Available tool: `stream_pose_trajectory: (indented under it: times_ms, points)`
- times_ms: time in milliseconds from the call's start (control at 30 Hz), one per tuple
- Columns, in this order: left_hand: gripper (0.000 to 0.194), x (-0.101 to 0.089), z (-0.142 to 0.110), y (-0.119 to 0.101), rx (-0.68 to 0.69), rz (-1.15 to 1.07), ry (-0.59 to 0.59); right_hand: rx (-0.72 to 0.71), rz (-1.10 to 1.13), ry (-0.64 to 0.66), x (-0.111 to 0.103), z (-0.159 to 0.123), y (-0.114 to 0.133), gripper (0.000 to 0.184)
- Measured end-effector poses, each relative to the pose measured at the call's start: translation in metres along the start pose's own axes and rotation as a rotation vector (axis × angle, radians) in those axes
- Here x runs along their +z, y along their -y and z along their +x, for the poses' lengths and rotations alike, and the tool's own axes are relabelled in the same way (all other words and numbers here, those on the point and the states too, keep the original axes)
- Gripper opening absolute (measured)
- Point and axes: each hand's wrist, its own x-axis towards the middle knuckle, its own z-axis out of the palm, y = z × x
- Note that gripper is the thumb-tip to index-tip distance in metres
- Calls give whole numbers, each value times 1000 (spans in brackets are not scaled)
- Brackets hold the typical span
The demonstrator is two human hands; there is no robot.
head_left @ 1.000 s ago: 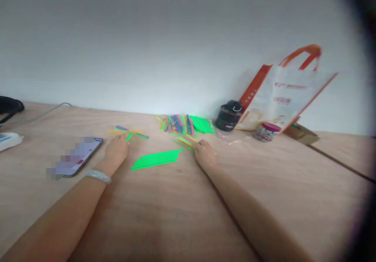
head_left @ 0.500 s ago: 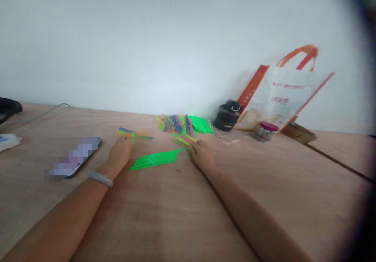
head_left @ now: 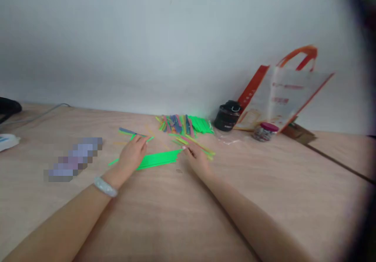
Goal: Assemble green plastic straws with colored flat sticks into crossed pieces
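Observation:
My left hand (head_left: 132, 155) lies with its fingers apart across the left end of a flat bundle of bright green plastic strips (head_left: 157, 160), just below a few loose blue and green sticks (head_left: 132, 134). My right hand (head_left: 196, 160) stands at the bundle's right end, its fingertips among loose yellow and green sticks (head_left: 195, 146). I cannot tell whether those fingers pinch any stick. Behind both hands lies a heap of multicoloured sticks (head_left: 183, 124) on the wooden table (head_left: 188, 211).
A pixelated phone (head_left: 75, 159) lies left of my left hand. Back right stand a black flask (head_left: 227, 116), a small pink-lidded jar (head_left: 264, 132) and a white-and-orange paper bag (head_left: 282, 93) leaning on the white wall (head_left: 176, 38). A white packet (head_left: 7, 142) sits at the far left.
My left hand has slid right and now rests over the green bundle's left end, with some strips poking out to its left. My right hand has shifted slightly left, and the loose sticks near it have spread.

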Motion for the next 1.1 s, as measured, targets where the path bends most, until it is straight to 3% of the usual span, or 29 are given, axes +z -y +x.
stream_pose_trajectory:
  times_ms: [167, 333, 767, 1100]
  points:
    - [25, 8, -16, -43, 235, -163, 82, 206, 453, 219, 12, -13, 27, 35]
    - [22, 14, -24, -54, 249, -204, 137, 364, 639, 303, 17, -21, 33, 32]
    - [22, 16, -26, -60, 207, -129, 196, 287, 548, 313, 23, -27, 38, 20]
    - [23, 20, -24, -57, 152, -191, 188, 249, 500, 296, 17, -20, 39, 25]
